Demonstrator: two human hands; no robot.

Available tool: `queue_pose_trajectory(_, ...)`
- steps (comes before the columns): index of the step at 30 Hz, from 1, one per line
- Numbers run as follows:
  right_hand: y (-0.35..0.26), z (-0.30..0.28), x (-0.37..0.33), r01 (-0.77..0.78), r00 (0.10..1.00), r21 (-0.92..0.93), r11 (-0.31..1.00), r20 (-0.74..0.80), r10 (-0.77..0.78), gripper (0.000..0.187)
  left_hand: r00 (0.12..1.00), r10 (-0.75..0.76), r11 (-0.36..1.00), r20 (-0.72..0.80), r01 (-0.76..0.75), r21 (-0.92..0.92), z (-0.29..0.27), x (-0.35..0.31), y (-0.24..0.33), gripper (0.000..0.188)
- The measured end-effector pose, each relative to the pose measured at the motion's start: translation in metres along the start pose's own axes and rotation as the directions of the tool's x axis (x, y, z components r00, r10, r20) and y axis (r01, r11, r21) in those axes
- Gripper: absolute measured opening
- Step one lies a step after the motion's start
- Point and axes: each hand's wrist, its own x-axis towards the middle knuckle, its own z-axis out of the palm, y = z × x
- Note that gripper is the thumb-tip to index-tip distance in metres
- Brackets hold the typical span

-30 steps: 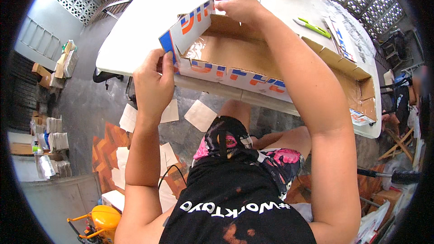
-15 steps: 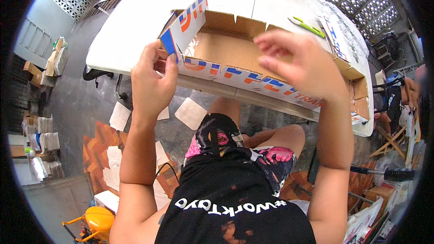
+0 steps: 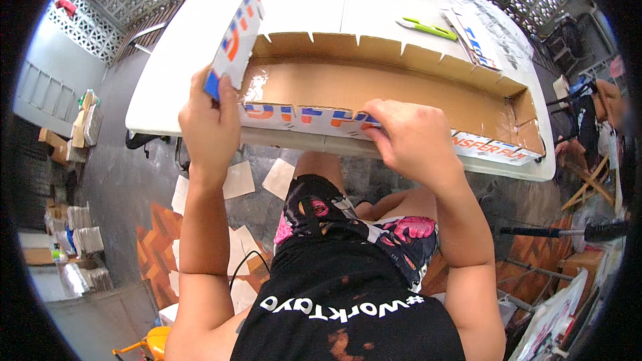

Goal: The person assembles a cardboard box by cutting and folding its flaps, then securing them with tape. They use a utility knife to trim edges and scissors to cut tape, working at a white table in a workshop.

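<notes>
A long, shallow cardboard box, brown inside and white with blue and orange print outside, lies along the table's near edge. Slits cut its far and near walls into tabs. At its left end stands a tall printed cardboard panel; whether it is joined to the box I cannot tell. My left hand grips the lower corner of this panel between thumb and fingers. Closer to the middle, my right hand pinches the upper edge of the box's near wall. A green utility knife lies beyond the box.
The white table carries printed cardboard pieces and clear plastic wrap at the far right. Paper sheets are scattered on the floor below. Another person is at the right edge, near a wooden folding stand.
My right hand has come down from over the box and closed on its near wall. My left hand keeps its grip on the panel, which has shifted left in view.
</notes>
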Motion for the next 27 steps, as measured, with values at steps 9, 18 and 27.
queue_pose_trajectory(9, 0.001, 0.003, -0.005, 0.054, 0.988, 0.032, 0.998, -0.147, -0.048, 0.020, 0.976, -0.208, 0.940, -0.060, 0.183, -0.289, -0.002, 0.007, -0.015, 0.023)
queue_pose_trajectory(18, 0.042, -0.040, -0.079, -0.131, 0.698, 0.053, 0.990, -0.705, 0.130, 0.010, 0.974, -0.216, 0.921, -0.070, 0.179, -0.346, 0.001, 0.011, -0.043, 0.028)
queue_pose_trajectory(27, 0.071, -0.025, -0.114, -0.406, 0.767, -0.160, 0.900, -0.595, 0.240, 0.010, 0.963, -0.268, 0.888, 0.009, 0.251, -0.385, 0.016, 0.012, -0.060, 0.024)
